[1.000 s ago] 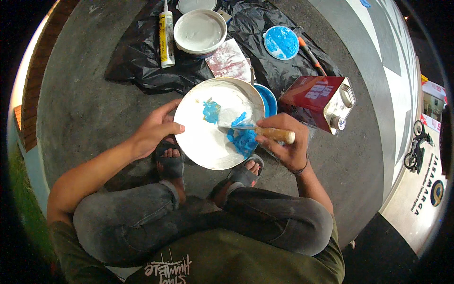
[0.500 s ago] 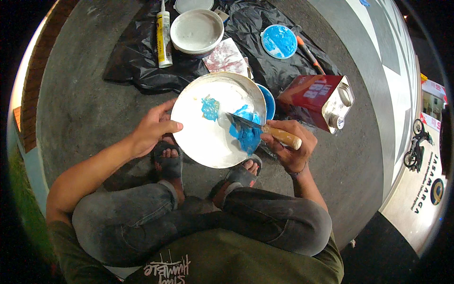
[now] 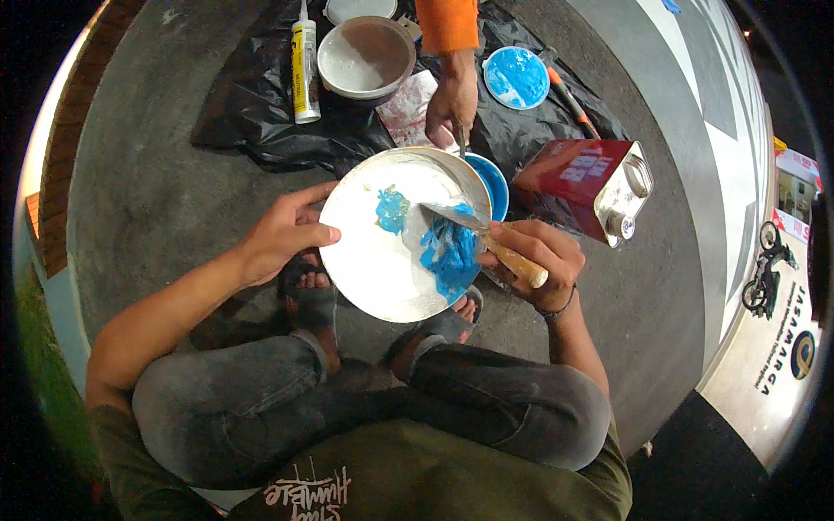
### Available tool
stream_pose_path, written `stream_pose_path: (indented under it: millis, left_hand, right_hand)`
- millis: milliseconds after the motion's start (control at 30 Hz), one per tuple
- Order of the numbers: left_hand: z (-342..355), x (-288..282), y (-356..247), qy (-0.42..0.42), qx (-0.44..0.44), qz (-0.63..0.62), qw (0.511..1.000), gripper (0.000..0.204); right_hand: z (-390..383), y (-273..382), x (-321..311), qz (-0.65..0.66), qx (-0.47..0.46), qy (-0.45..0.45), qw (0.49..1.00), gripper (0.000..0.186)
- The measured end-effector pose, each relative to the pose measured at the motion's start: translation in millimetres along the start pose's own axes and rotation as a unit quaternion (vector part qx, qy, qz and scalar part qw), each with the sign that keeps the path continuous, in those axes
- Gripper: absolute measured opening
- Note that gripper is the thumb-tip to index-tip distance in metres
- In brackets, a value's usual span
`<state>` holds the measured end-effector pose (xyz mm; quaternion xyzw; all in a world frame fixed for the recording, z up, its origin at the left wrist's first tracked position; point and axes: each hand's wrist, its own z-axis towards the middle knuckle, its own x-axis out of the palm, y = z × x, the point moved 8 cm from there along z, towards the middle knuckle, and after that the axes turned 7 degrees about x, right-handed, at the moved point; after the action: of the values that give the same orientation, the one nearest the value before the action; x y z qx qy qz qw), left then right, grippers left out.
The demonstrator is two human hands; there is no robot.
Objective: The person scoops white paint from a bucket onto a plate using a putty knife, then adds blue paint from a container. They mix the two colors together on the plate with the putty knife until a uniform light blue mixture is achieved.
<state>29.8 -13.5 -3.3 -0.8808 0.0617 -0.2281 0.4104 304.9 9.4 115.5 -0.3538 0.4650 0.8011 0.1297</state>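
My left hand [image 3: 300,227] grips the rim of a white round lid [image 3: 373,273], thumb on top and fingers beneath. A thick blue paste [image 3: 453,260] is smeared on the lid's right side, with a smaller blue patch [image 3: 392,211] left of centre. In my right hand [image 3: 540,260] is a putty knife [image 3: 517,263] with a wooden handle, its metal blade lying against the blue paste. Just beyond the lid, partly hidden by it, stands a small tub [image 3: 497,184] with a blue inside.
Another person's hand [image 3: 452,102] in an orange sleeve holds a thin tool by the tub. A red metal can [image 3: 573,184] stands to the right. On black plastic sheeting [image 3: 252,113] are a sealant cartridge [image 3: 305,74], a white bucket [image 3: 367,56], a blue-smeared lid [image 3: 515,78] and an orange-handled tool [image 3: 569,100].
The orange-sleeved hand has come in from the far side to the tub. My lid has shifted slightly nearer, and the knife blade has turned and spread the blue paste.
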Motion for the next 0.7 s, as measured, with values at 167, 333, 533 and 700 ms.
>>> stream_pose_path:
  millis: [167, 333, 533, 700]
  left_hand:
    - [-7, 2, 9, 0.008, 0.001, -0.014, 1.0, 0.075]
    - [-9, 5, 14, 0.002, 0.001, -0.029, 1.0, 0.072]
    - [-12, 6, 7, -0.023, -0.006, -0.049, 0.999, 0.071]
    - [-12, 5, 4, -0.035, -0.018, -0.017, 0.999, 0.069]
  right_hand:
    - [-4, 0, 5, -0.008, 0.037, -0.003, 0.999, 0.032]
    - [-13, -2, 12, -0.012, 0.083, 0.001, 0.996, 0.024]
    - [-18, -4, 1, 0.02, 0.144, -0.068, 0.987, 0.02]
    - [-14, 5, -1, 0.087, 0.102, -0.004, 0.991, 0.024]
